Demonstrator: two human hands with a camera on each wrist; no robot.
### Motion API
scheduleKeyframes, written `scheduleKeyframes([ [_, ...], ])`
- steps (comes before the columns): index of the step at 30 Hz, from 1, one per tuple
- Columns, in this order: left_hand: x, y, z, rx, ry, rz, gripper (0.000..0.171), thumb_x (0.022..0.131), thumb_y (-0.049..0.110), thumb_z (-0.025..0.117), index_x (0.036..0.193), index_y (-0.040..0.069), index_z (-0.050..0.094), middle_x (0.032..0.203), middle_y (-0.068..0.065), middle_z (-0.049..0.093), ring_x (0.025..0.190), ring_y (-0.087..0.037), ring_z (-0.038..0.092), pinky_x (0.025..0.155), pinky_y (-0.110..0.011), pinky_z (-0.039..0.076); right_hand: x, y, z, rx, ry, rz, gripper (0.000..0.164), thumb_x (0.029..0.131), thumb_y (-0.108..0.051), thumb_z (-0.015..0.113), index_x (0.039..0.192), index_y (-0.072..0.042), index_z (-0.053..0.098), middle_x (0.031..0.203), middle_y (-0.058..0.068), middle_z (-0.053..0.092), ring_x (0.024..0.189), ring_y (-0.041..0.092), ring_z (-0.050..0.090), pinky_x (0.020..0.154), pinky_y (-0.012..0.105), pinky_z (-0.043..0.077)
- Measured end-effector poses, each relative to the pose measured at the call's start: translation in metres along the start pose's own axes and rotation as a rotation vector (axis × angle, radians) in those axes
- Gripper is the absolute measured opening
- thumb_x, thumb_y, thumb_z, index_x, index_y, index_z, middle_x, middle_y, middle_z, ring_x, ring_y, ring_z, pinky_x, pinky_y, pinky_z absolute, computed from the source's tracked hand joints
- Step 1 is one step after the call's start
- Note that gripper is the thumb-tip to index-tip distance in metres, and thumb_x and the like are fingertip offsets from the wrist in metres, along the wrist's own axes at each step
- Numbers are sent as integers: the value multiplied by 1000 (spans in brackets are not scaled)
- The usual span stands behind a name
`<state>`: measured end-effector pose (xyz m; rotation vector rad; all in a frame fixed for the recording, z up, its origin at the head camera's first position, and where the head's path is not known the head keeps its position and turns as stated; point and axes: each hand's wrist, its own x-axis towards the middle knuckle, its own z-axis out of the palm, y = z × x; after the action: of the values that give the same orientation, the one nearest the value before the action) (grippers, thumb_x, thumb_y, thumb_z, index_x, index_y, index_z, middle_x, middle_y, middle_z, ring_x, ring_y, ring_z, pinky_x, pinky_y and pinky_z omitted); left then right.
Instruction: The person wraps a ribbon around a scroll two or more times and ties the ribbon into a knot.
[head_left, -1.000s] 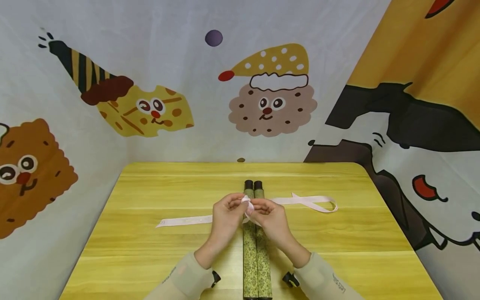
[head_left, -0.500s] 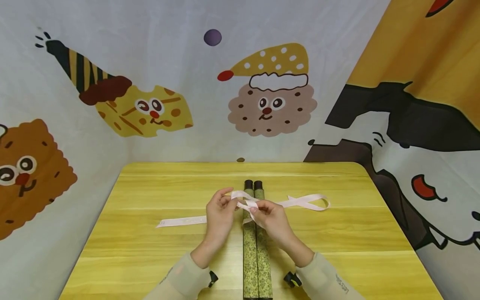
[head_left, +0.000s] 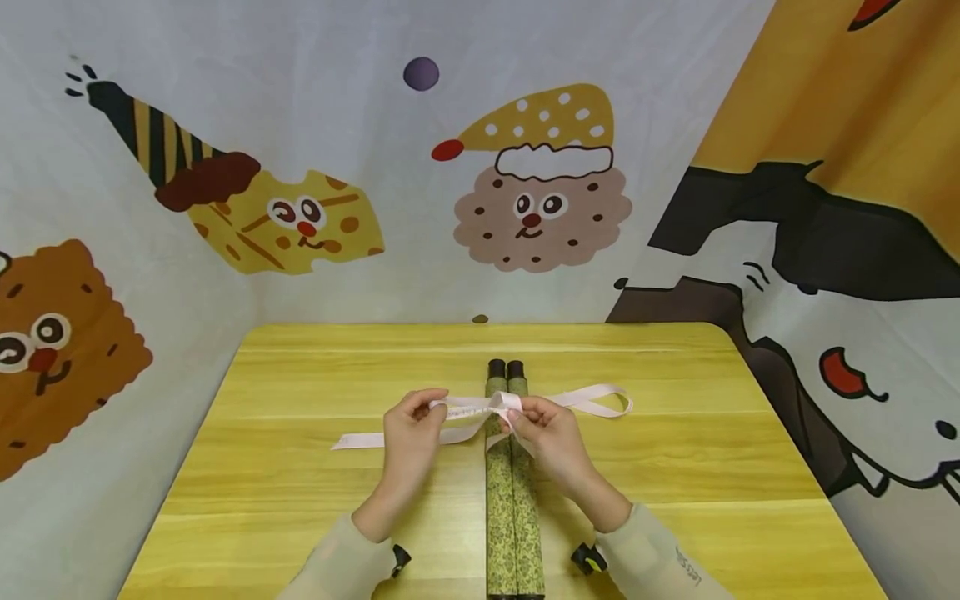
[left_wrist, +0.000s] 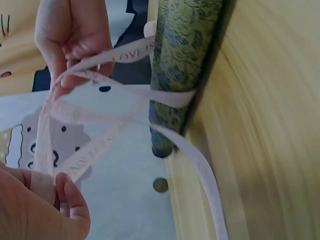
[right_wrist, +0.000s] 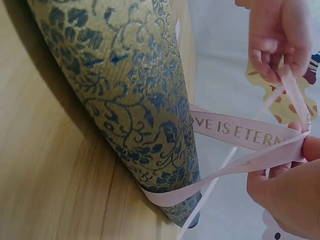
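Two scrolls (head_left: 500,500) in green-gold floral brocade with black end caps lie side by side on the table. A pale pink ribbon (right_wrist: 230,131) with gold lettering goes round them near the far end. My left hand (head_left: 408,442) pinches a loop of the ribbon, to the left of the scrolls. Just right of them, my right hand (head_left: 553,437) pinches the ribbon where its strands cross. Several strands (left_wrist: 95,152) stretch between the two hands in the left wrist view. One ribbon tail lies to the left, and a looped part trails to the right.
The yellow wood-grain table (head_left: 285,367) has its far edge against a cartoon-printed curtain (head_left: 322,100). Small black devices (head_left: 588,558) sit at both sleeve cuffs.
My left hand has moved left from the right hand, drawing out a ribbon loop between them. The looped part on the right has shortened toward the scrolls, and the left tail has shifted slightly right.
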<state>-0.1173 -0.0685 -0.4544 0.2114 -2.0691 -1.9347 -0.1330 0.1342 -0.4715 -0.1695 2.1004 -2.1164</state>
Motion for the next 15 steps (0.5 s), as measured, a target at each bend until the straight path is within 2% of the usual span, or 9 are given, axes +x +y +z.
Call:
scheduleKeyframes([
  [1, 1, -5, -4, -6, 2, -11, 21, 77, -9, 59, 90, 2, 72, 70, -11, 57, 59, -17, 45, 46, -16, 35, 0, 0, 0, 10, 4, 2, 26, 88, -16, 66, 104, 5, 63, 92, 29, 64, 83, 37, 62, 76, 39, 56],
  [4, 4, -12, -16, -46, -6, -48, 18, 79, -9, 59, 92, -1, 70, 70, -13, 54, 58, -22, 53, 47, -16, 46, 1, 0, -1, 38, 11, 5, 25, 87, -11, 66, 104, 7, 63, 92, 27, 64, 85, 43, 60, 80, 44, 54],
  [7, 10, -11, -28, -87, -14, -125, 18, 82, -7, 58, 97, -1, 68, 78, -15, 56, 64, -27, 61, 57, -25, 56, 1, -1, -1, 61, 12, 4, 24, 87, -8, 65, 105, 8, 62, 93, 26, 64, 88, 49, 57, 82, 47, 52],
  [10, 20, -8, -40, -134, 2, -194, 19, 85, -4, 58, 102, -1, 65, 85, -16, 58, 67, -27, 64, 61, -30, 58, 0, -1, -2, 67, 8, 5, 24, 86, -9, 66, 104, 7, 62, 94, 26, 64, 90, 52, 55, 82, 50, 51],
  [13, 33, -6, -50, -224, 25, -244, 20, 87, -3, 58, 107, -4, 61, 88, -16, 61, 69, -24, 63, 63, -29, 58, -1, -1, -2, 54, 11, -1, 24, 85, -10, 68, 102, 7, 63, 93, 27, 65, 89, 52, 55, 80, 47, 54],
  [15, 43, -5, -57, -289, 36, -290, 23, 88, -3, 57, 111, -5, 59, 88, -12, 61, 70, -20, 62, 63, -27, 57, -1, -1, -2, 33, 21, -6, 25, 84, -12, 70, 100, 6, 63, 91, 23, 67, 87, 47, 58, 76, 39, 56],
])
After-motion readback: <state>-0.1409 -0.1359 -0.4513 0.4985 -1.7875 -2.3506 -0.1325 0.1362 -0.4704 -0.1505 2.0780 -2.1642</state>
